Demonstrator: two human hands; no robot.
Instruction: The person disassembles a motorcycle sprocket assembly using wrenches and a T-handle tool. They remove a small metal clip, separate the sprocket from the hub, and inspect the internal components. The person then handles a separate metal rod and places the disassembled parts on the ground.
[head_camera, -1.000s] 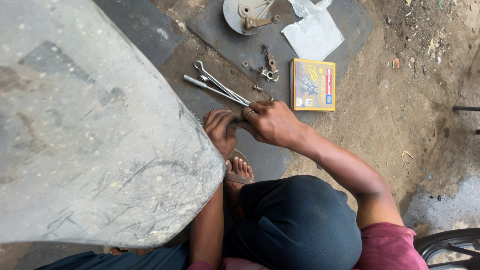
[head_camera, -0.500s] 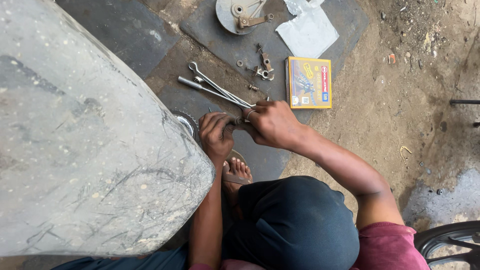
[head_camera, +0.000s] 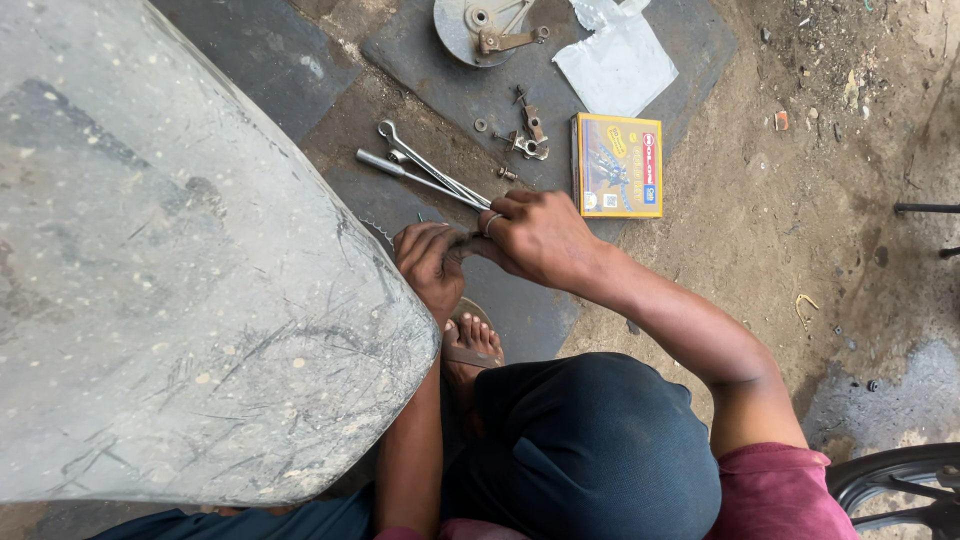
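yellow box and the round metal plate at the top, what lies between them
In the head view, small loose metal parts lie on the dark mat between the yellow box and the round metal plate.

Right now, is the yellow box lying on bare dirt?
No, the yellow box lies flat on the dark mat, beside the small metal parts and below the white plastic bag.

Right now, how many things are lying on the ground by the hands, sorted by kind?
Long metal tools: 2
Yellow box: 1
Round metal plate: 1
White bag: 1
Total: 5, leaving out the tiny loose parts, too small to count.
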